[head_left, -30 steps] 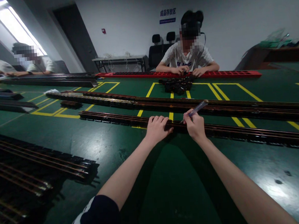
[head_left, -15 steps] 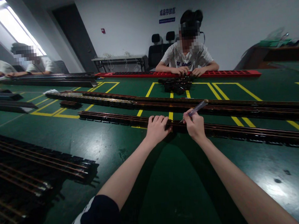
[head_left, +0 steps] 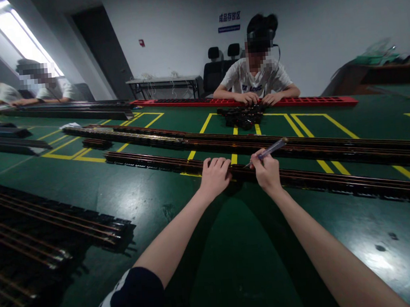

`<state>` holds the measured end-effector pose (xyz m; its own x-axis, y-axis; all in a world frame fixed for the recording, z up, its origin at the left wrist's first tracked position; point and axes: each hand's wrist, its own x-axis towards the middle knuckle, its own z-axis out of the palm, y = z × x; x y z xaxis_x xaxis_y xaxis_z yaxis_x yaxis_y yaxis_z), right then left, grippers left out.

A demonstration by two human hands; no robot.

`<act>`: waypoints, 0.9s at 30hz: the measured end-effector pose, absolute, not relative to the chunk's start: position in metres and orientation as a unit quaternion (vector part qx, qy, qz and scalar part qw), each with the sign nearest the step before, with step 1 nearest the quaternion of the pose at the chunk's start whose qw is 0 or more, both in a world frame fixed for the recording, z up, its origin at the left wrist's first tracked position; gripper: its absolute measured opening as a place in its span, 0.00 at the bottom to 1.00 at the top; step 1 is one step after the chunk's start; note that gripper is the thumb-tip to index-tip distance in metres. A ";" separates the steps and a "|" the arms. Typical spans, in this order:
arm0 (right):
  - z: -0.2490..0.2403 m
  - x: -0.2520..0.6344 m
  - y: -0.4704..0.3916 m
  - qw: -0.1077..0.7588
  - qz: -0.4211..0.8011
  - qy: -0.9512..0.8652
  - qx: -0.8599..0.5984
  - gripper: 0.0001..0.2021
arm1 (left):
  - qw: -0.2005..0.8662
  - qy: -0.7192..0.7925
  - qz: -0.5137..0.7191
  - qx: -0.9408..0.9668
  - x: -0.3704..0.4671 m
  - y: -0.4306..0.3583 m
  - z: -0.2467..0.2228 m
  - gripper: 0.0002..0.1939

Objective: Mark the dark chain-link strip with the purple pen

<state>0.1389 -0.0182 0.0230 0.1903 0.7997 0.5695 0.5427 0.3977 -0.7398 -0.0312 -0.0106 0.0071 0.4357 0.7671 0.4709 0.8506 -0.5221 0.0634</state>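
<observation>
A long dark strip with copper-coloured rods (head_left: 320,180) lies across the green table in front of me. My left hand (head_left: 214,177) is closed round its near edge, fingers bent over the top and thumb on the near side. Just to the right, my right hand (head_left: 267,171) grips a screwdriver-like tool with a clear handle (head_left: 272,147). The tool slants down to the left, and its thin tip meets or nearly meets the strip between my hands.
More long dark strips (head_left: 332,149) run behind the one I hold. Bundled strips (head_left: 54,217) lie at the left. Across the table, a person in a white shirt handles dark parts (head_left: 243,116) by a red rail (head_left: 321,101). Two more people sit at the far left.
The held strip has shifted slightly to the left. Both my hands stay in nearly the same place, the tool still in the right one.
</observation>
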 end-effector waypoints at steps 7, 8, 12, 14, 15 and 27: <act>0.023 0.140 -0.018 0.558 0.116 -0.621 -0.537 0.17 | 0.098 -0.483 -0.230 -0.839 -0.032 -0.010 0.006 0.19; 0.023 0.139 -0.019 0.557 0.117 -0.622 -0.537 0.17 | 0.097 -0.483 -0.231 -0.839 -0.032 -0.010 0.005 0.19; 0.023 0.139 -0.019 0.554 0.123 -0.624 -0.537 0.17 | 0.097 -0.483 -0.237 -0.838 -0.032 -0.010 0.006 0.20; 0.023 0.139 -0.019 0.549 0.124 -0.628 -0.538 0.17 | 0.098 -0.486 -0.237 -0.835 -0.032 -0.010 0.006 0.20; 0.023 0.140 -0.019 0.545 0.122 -0.630 -0.539 0.17 | 0.099 -0.489 -0.237 -0.834 -0.032 -0.010 0.006 0.19; 0.024 0.137 -0.019 0.530 0.121 -0.645 -0.537 0.18 | 0.070 -0.489 -0.250 -0.833 -0.034 -0.008 0.007 0.20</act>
<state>0.1372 -0.0195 0.0236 0.1383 0.8212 0.5535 0.5640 0.3941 -0.7256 -0.0336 -0.0076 0.0073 0.3973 0.7788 0.4855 0.8488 -0.5129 0.1282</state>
